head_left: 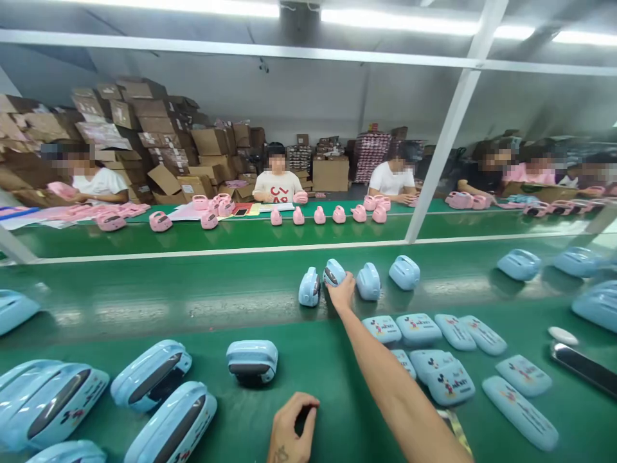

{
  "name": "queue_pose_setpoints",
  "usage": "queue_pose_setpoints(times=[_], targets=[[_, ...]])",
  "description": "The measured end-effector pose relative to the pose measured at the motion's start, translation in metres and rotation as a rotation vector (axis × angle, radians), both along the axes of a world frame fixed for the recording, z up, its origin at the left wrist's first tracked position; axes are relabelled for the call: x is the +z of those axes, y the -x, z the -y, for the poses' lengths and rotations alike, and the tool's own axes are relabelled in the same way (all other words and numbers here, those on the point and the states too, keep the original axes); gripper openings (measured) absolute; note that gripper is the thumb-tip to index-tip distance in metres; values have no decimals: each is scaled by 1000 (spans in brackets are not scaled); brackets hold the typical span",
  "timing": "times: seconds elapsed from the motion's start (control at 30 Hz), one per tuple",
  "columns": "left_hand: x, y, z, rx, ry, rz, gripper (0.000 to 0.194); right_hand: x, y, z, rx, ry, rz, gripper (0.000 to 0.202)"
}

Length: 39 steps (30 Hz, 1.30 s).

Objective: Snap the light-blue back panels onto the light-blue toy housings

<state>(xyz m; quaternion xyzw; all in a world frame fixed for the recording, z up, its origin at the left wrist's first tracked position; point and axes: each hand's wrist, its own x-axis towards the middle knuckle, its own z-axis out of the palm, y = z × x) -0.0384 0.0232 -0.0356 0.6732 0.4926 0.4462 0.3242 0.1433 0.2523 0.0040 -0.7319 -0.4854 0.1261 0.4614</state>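
At the far side of the green belt, my right hand [342, 290] is closed around a light blue plastic case [333, 272] with a dark oval panel, its forearm stretched forward. Similar cases stand on either side of it, one on the left [309, 287] and two on the right [369, 281]. Low in the middle, my left hand [293, 429] is curled, thumb and forefinger tips close together, with nothing visible in it. Nearest to it on the green work surface is a light blue case with a black front band [252, 361].
Several larger-looking blue cases [164, 421] crowd the lower left. Printed blue covers [450, 382] lie at right, beside a dark strip-like object [585, 368]. A white post [448, 122] rises beyond the belt. Across it, people sit among pink cases [319, 215]; cartons [159, 122] stack behind them.
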Motion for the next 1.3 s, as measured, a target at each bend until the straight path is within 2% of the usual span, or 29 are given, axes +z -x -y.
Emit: queue_pose_setpoints(times=[0.07,0.13,0.27,0.33,0.43,0.5,0.57,0.63,0.67,0.73,0.8,0.87,0.97,1.07,1.1,1.2,1.3], targets=[[-5,0,1,25,11,25,20,-1,0,1,3,-28,45,65],[-7,-1,1,63,15,53,22,7,2,0,103,-63,204,62],[-2,-2,3,48,39,43,22,41,15,-11,684,39,729,58],[1,-2,4,37,63,37,22,59,23,-15,823,117,805,47],[0,0,6,77,141,115,24,80,25,-7,776,173,800,32],[-3,1,7,123,240,270,30,90,18,11,702,212,790,30],[-6,2,6,162,339,536,42,94,6,42,636,254,768,33],[-5,2,5,112,446,859,47,93,-2,83,605,303,735,34],[-3,3,4,32,504,1004,48,90,-3,106,605,329,713,34],[3,4,2,-225,608,1194,55,81,3,150,622,383,666,31],[9,6,1,-499,682,1245,64,68,14,185,635,420,602,29],[12,10,0,-678,738,1254,66,55,20,207,663,403,427,30],[12,15,3,-754,806,1322,65,40,2,218,581,317,239,32],[7,20,8,-674,753,1469,63,33,-44,216,373,304,398,37],[5,21,9,-643,724,1516,62,32,-61,214,342,313,449,41],[-1,24,9,-612,692,1636,59,30,-104,203,389,330,528,53],[-4,26,8,-674,710,1751,61,28,-129,184,456,318,594,56]])
